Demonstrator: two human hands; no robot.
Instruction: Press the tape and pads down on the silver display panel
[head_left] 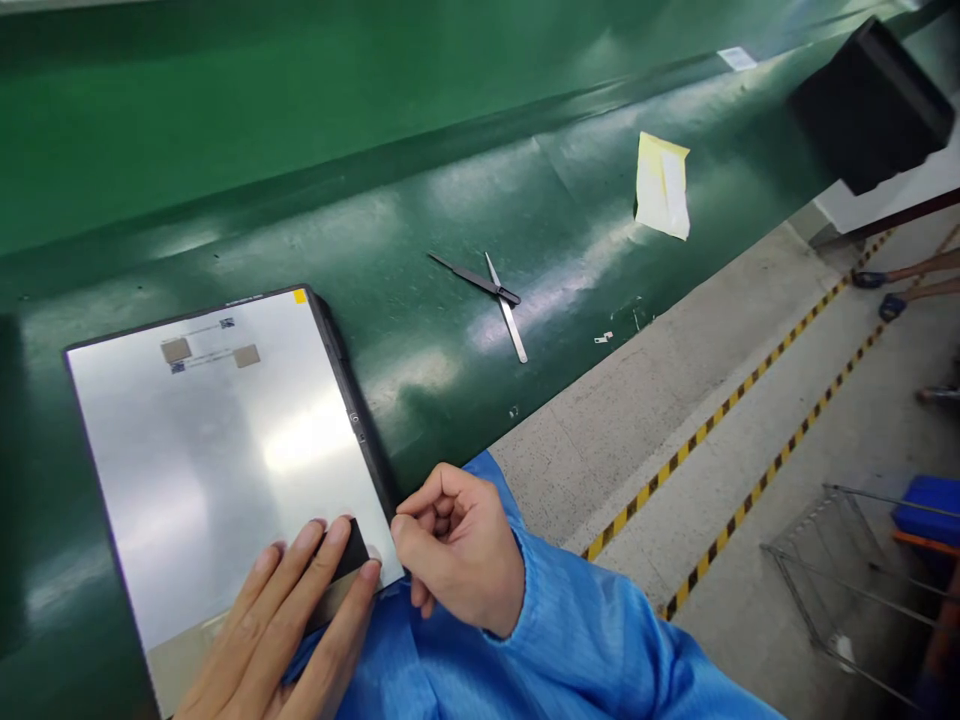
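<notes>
A flat silver display panel lies on the green-covered bench, with dark edges and an orange sticker at its far right corner. Across its near end my left hand rests with fingers stretched out, beside and partly over a small black piece. My right hand is at the panel's near right corner, thumb and forefinger pinched together; whatever may be between them is too small to make out. Farther along the bench, a pair of silver tweezers lies crossed with a slim black tool.
A crumpled yellow-and-white paper lies on the green bench. Small white scraps are near its edge. A black box-like object stands at far right. Beyond the edge are striped floor tape, a wire cart and another person's feet.
</notes>
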